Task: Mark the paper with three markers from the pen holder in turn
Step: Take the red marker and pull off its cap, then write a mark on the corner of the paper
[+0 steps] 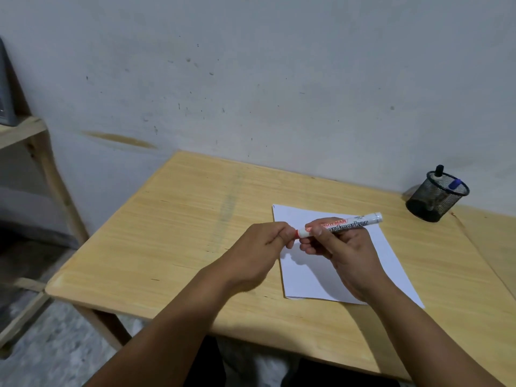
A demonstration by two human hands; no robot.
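Observation:
A white sheet of paper (pixel 321 277) lies on the wooden table (pixel 181 219). Above its upper left part my right hand (pixel 339 252) holds a white board marker (pixel 349 222) by its barrel, lying almost level. My left hand (pixel 262 247) pinches the marker's red cap end, which is mostly hidden inside the fingers. A black mesh pen holder (pixel 435 198) stands at the far right near the wall, with a black-capped marker (pixel 439 172) and a blue-capped marker (pixel 455 184) sticking out of it.
A grey wall runs right behind the table. A wooden shelf frame (pixel 42 163) stands to the left, off the table. The table's front edge is close to my body, and a second tabletop (pixel 497 233) adjoins at the right.

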